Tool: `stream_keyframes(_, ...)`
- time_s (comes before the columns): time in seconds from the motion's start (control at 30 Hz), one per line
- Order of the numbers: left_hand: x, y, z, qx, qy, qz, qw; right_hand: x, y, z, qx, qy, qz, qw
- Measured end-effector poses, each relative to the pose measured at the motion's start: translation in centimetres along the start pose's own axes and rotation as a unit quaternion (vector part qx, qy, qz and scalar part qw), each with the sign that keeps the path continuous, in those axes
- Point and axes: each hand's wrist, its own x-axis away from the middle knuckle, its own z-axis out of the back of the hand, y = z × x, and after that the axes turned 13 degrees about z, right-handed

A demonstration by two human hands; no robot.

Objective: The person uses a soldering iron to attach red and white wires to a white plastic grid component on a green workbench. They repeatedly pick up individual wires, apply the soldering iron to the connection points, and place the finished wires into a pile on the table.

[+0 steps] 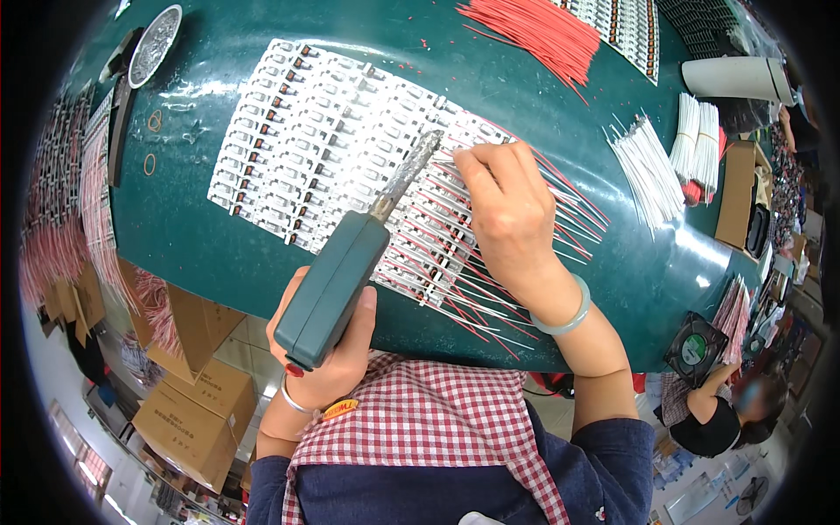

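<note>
My left hand (350, 354) is wrapped round a dark green soldering gun (331, 284). Its long silvery barrel slants up to the right, with the tip just above a white panel of small circuit boards (262, 109). Near that tip, my right hand (512, 214) has its thumb and fingers pinched together over the panel's upper right part. Whatever lies between those fingertips is too small to make out, though thin wires run beneath the hand. Red and white wires (468, 302) are spread from the panel's right-hand rows past its edge.
Loose red wires (538, 39) lie at the far side of the green table (192, 227), beside another panel (634, 35). White wires (647, 171) and tied bundles (696, 144) are at right. A metal dish (156, 45) stands far left; a small fan (696, 348) sits near right.
</note>
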Motion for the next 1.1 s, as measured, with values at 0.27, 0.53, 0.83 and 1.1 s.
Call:
stream_keyframes(0.27,-0.4,0.6,0.0,0.012,0.009,0.003,1.000,-0.2,1.0,0.1,0.025,0.046,0.038,0.998)
stream_keyframes(0.53,-1.4,1.2,-0.7,0.002,-0.006,-0.019,1.000,0.1,2.0,-0.4,0.021,0.039,0.031,0.999)
stream_keyframes(0.83,-1.5,0.9,-1.1,0.009,-0.017,-0.008,1.000,-0.1,1.9,-0.4,0.015,0.026,0.029,0.999)
stream_keyframes(1.1,-1.5,1.1,-1.3,-0.003,-0.013,-0.020,1.000,-0.3,1.9,-0.3,0.015,0.019,0.035,0.999)
